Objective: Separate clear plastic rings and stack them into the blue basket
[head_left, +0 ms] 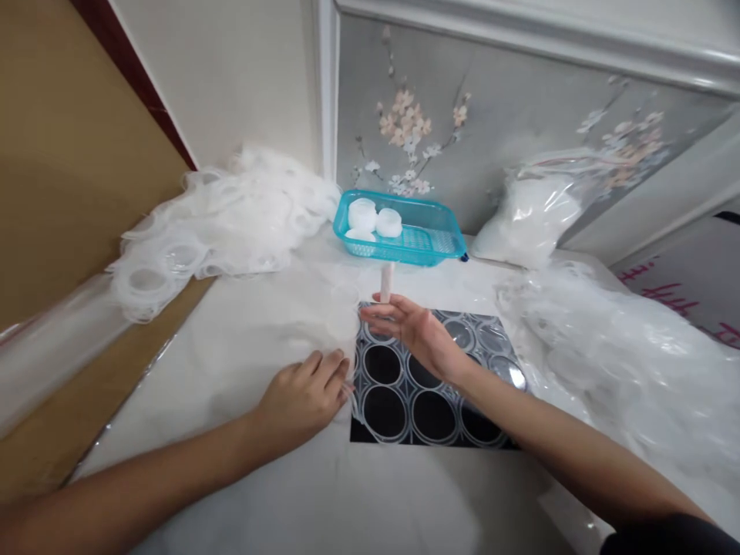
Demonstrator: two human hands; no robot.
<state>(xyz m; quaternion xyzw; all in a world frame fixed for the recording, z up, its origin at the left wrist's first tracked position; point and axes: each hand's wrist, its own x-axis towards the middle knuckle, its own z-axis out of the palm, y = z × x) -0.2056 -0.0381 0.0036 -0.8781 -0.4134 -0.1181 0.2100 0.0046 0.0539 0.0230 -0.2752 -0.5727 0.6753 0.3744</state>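
— Where do we have our hands?
— Taking the black sheet [431, 416] as our clock's centre, we have the left hand [309, 385] at nine o'clock, fingers curled at the sheet's edge; we cannot tell whether they pinch anything. We hold the right hand [419, 331] over the sheet towards eleven, fingers loosely bent.
— And the pale strip [387, 279]?
— It stands up at the right fingertips; we cannot tell whether they grip it.
— Where do we see the clear rings [410, 414]?
— On the sheet, in rows. We also see a ring heap [231, 220] at ten and a blue basket [405, 253] at twelve, holding white round pieces [388, 223].
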